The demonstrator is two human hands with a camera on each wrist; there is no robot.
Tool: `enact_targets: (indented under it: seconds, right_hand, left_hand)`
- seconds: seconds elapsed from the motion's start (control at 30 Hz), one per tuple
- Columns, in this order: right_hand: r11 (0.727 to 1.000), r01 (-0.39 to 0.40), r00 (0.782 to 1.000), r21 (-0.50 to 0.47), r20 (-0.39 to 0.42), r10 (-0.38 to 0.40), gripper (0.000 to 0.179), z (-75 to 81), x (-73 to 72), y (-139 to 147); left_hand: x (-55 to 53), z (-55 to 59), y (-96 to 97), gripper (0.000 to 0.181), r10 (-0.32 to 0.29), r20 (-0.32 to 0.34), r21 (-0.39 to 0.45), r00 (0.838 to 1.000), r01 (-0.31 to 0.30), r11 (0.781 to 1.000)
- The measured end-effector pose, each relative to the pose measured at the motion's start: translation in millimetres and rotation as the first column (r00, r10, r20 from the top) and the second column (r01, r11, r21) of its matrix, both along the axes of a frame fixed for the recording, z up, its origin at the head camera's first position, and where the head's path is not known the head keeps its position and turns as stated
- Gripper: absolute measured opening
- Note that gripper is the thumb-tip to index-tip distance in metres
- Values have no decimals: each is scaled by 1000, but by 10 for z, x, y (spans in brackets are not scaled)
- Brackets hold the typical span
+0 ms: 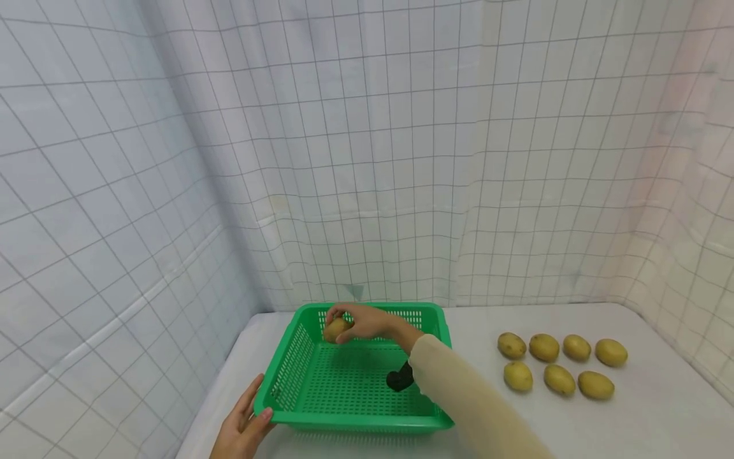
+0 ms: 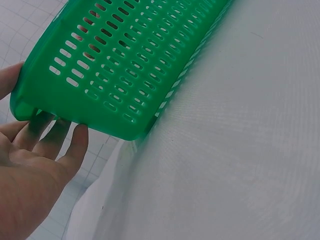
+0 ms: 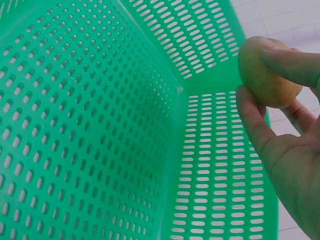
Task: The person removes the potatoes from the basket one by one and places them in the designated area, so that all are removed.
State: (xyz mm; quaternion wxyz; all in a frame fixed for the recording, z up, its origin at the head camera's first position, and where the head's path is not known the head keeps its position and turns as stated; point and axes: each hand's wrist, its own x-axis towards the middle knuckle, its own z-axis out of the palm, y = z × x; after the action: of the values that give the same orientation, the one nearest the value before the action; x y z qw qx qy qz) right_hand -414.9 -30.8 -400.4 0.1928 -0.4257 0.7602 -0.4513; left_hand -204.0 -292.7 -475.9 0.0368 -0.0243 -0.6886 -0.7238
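A green plastic basket (image 1: 367, 421) with slotted walls stands on the white table. My left hand (image 1: 243, 424) grips its near left corner; in the left wrist view, the thumb and fingers (image 2: 77, 150) lie on either side of the rim. Over the far left part of the basket, my right hand (image 1: 367, 320) holds a yellow-brown potato (image 1: 336, 329) between thumb and fingers. The right wrist view shows that same potato (image 3: 267, 72) above the basket's floor, near a corner of the walls. No other potato is visible inside, though the right forearm hides part of the basket.
Several potatoes (image 1: 544, 347) lie in two rows on the table to the right of the basket. A dark object (image 1: 399, 378) shows beside the right sleeve, over the basket. White grid-patterned curtains (image 1: 378, 159) enclose the table at the back and sides.
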Motion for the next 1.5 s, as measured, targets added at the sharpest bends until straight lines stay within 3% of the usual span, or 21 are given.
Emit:
enact_targets:
  seconds: [0.4,0.63,0.83,0.97,1.1,1.5]
  right_hand:
    - [999,-15,999,-35,-31,14,33,175,37,313]
    - [997,30,1000,-72,-3,-30,33,222,66,539]
    - [995,76,996,-58,-33,-78,32,276,101,743]
    - [995,70,997,-76,-18,-71,31,307,124,872]
    - [992,56,998,-113,8,-55,31,298,120,997]
    - [984,124,992,-125,34,-121,28,224,151,1325]
  left_hand:
    - [-35,45,39,79,-16,-9,-12,1000,16,1000]
    - [-34,38,59,80,-25,-18,-1,1000,25,1000]
    - [-34,18,64,82,-24,-9,13,1000,24,1000]
    - [-35,9,48,82,-27,-8,9,1000,28,1000]
    - [-35,4,21,83,-29,-5,4,1000,29,1000]
    - [-25,-17,-18,85,-13,31,14,999,13,1000]
